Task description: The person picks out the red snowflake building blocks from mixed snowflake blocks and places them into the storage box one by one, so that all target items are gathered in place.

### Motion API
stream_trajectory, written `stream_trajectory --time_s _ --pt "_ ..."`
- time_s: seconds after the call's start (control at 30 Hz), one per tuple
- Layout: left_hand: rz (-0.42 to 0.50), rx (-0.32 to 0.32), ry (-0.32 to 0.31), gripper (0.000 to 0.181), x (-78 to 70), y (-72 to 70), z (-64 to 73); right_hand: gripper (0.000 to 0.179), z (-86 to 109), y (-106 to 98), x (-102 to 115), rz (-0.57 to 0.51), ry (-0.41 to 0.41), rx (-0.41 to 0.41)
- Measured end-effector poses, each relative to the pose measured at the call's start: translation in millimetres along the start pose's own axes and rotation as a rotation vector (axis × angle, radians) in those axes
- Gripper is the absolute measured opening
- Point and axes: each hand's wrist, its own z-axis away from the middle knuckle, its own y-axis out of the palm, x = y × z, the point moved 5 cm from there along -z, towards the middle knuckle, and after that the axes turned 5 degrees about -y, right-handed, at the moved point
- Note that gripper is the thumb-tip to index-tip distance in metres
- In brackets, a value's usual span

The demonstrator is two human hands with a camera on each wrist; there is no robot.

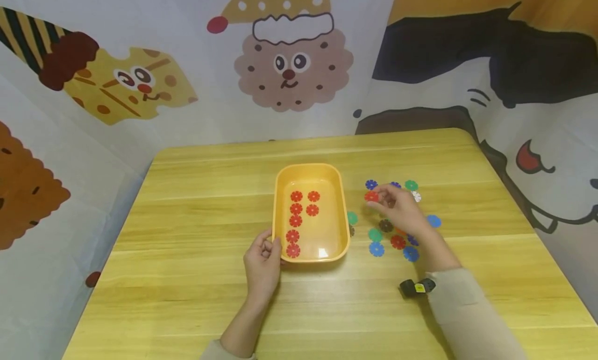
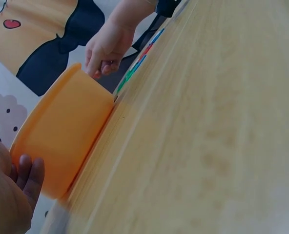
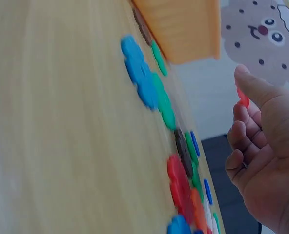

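My right hand [image 1: 403, 209] pinches a red snowflake disc [image 1: 371, 196] between thumb and fingers, raised over the loose discs to the right of the tray. In the right wrist view, the disc's red edge [image 3: 243, 97] shows behind the thumb. My left hand [image 1: 262, 264] holds the yellow-orange tray [image 1: 311, 261] at its near left corner, thumb at the rim and fingers along the outer wall [image 2: 66, 141]. Inside the tray, several red discs [image 1: 296, 209] form a column on the left, and two more red discs [image 1: 313, 196] lie beside its far end.
Right of the tray, several discs are scattered: blue [image 1: 376, 249], green [image 1: 375, 235], dark brown [image 1: 385, 225], white [image 1: 417, 196] and another red disc [image 1: 398, 242]. A black strap device [image 1: 417, 288] sits at the right wrist. A cartoon-printed cloth [image 1: 201, 116] hangs behind the wooden table [image 1: 187, 204].
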Motion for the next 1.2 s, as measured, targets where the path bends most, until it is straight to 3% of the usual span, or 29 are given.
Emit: stream_trajectory --time_s 0.13,0.37,0.83,1.2 --pt "0.007 0.004 0.012 0.027 -15.8 -0.7 6.6 0.040 -1.7 7.0 7.2 -0.054 0.027 0.013" --pt "0.038 0.015 -0.027 0.028 -18.1 -1.0 7.4 0.043 -4.7 14.1 15.4 -0.121 0.033 0.025" --pt "0.057 0.039 -0.061 0.029 -16.1 -1.0 7.8 0.038 -15.1 31.6 45.8 -0.131 -0.071 0.042" --pt "0.058 0.056 -0.067 0.031 -15.4 -1.3 7.8 0.030 -21.4 48.8 72.0 -0.124 -0.223 0.081"
